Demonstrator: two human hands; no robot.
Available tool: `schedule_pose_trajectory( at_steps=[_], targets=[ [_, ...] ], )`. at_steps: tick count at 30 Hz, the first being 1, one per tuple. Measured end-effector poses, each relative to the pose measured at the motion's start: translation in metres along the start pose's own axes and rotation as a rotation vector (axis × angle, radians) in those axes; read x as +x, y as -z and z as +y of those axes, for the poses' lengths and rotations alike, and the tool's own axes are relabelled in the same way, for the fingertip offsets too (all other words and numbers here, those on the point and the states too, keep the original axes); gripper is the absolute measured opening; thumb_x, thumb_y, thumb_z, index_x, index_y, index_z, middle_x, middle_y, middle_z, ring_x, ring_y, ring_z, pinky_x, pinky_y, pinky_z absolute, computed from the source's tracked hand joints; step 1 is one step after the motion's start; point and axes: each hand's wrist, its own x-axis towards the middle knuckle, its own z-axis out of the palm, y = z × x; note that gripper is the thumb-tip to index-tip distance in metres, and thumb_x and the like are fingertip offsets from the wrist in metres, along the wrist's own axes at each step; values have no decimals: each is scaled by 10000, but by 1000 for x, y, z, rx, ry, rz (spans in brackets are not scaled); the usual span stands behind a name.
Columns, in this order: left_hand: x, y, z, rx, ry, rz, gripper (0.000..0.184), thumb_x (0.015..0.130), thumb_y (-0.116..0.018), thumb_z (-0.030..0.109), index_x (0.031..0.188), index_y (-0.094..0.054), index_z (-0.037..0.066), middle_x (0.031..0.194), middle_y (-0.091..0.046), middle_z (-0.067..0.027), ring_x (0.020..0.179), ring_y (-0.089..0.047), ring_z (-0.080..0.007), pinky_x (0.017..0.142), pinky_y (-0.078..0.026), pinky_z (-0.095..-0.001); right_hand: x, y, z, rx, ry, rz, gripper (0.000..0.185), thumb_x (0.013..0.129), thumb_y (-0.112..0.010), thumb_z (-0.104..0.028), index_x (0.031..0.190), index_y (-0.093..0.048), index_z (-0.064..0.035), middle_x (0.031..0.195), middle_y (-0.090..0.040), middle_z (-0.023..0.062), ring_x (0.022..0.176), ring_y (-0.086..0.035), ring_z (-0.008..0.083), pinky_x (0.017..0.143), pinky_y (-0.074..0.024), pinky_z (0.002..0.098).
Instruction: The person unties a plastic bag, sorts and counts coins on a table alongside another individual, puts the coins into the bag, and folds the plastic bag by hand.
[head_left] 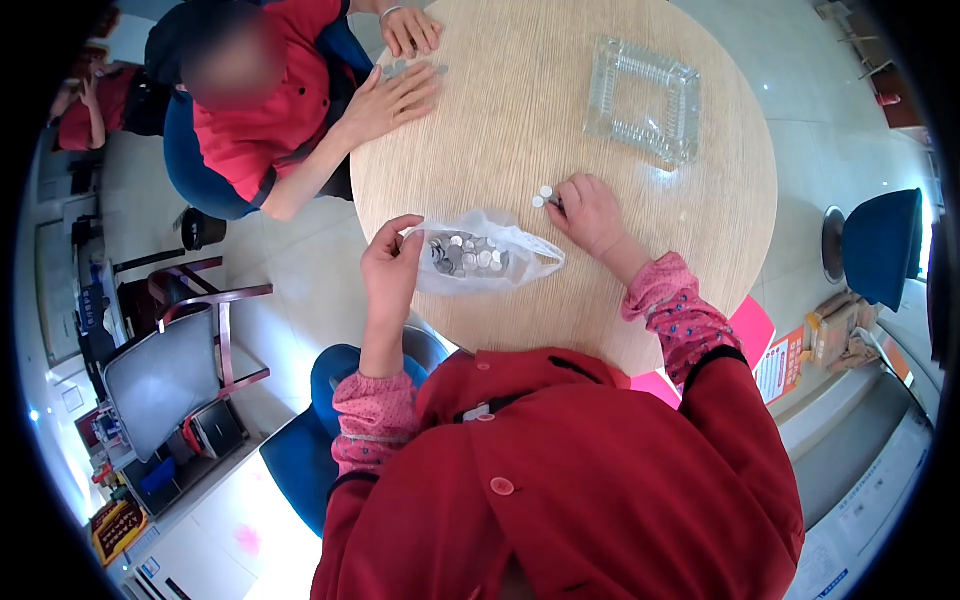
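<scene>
A thin, clear plastic bag [530, 246] lies on the round table in front of me, with many silver coins [468, 256] inside. My left hand [393, 265] pinches the bag's left edge between thumb and fingers. To the right of the bag, my right hand [590, 218] rests low over the tabletop, its fingers curled round a few coins. Two loose coins [542, 197] show beside its fingertips. What lies deeper under the right hand is hidden.
The round wooden table [500, 120] carries a clear ribbed plastic container [645, 103] at the back right. Across to the left, a person in red [300, 100] has both hands on the table by several flat coins [400, 68]. Blue chairs [880, 248] and a wooden-framed chair [165, 370] stand around.
</scene>
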Motion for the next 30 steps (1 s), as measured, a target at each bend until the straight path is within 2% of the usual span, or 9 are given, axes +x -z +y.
schedule_pose_trajectory(
  at_steps=[2, 5, 7, 8, 10, 13, 17, 19, 30],
  targets=[
    [-3, 0, 9, -2, 5, -38, 172, 827, -641, 66, 996, -670, 48, 631, -445, 34, 603, -423, -41, 533, -371, -199, -1, -2, -1, 10, 1, 5, 235, 699, -695, -180, 794, -505, -80, 782, -508, 84, 744, -535, 277, 630, -453, 380],
    [-15, -5, 25, 192, -204, 66, 246, 791, -638, 25, 1031, -658, 74, 754, -541, -13, 679, -518, -110, 613, -440, -262, -3, -4, 1, 18, 31, 13, 229, 696, -690, -159, 790, -497, -78, 781, -510, 82, 760, -532, 278, 642, -454, 383],
    [-24, -3, 39, 784, -848, 190, 294, 739, -641, 47, 1031, -643, 85, 912, -583, -69, 827, -576, -219, 740, -468, -355, -4, -6, 0, 25, 68, 19, 225, 696, -686, -150, 793, -498, -75, 779, -512, 81, 769, -530, 278, 650, -454, 386],
    [-31, -6, 36, 791, -845, 205, 294, 739, -641, 47, 1031, -643, 85, 912, -583, -69, 827, -576, -219, 740, -468, -355, -4, -6, 1, 10, 81, 21, 207, 689, -682, -159, 776, -507, -89, 777, -505, 72, 770, -529, 263, 654, -452, 375],
    [-46, -18, 19, 778, -892, -295, 383, 693, -635, 26, 1072, -616, 81, 988, -592, -97, 925, -575, -300, 812, -459, -408, -3, -8, 1, 11, 112, 22, 190, 681, -678, -169, 759, -517, -102, 775, -499, 62, 772, -527, 247, 658, -450, 364],
    [-52, -51, -13, 932, -706, -365, 453, 702, -630, 72, 1149, -560, 71, 1132, -551, -125, 1048, -542, -309, 882, -444, -400, -2, -7, 0, -45, 164, 19, 166, 691, -669, -162, 758, -523, -116, 755, -494, 48, 774, -526, 242, 668, -447, 355],
    [-66, -60, -26, 1073, -587, -253, 473, 725, -604, 103, 1189, -523, 58, 1236, -487, -164, 1142, -490, -327, 924, -431, -406, 1, -3, -1, -35, 194, 7, 166, 718, -679, -170, 759, -527, -120, 745, -492, 54, 739, -528, 245, 634, -456, 358],
    [-65, -60, -37, 1174, -667, -264, 469, 754, -576, 121, 1212, -503, 50, 1291, -434, -182, 1184, -453, -348, 953, -418, -412, 0, -4, 0, -67, 203, 24, 165, 717, -682, -192, 735, -529, -133, 732, -484, 41, 725, -529, 230, 610, -456, 348],
    [-64, -61, -53, 1037, -662, -235, 472, 756, -585, 115, 1221, -521, 66, 1298, -442, -184, 1205, -437, -374, 963, -417, -423, 2, -1, 1, -82, 254, -29, 190, 703, -706, -215, 688, -535, -135, 704, -474, 37, 674, -528, 217, 553, -455, 339]
  ],
)
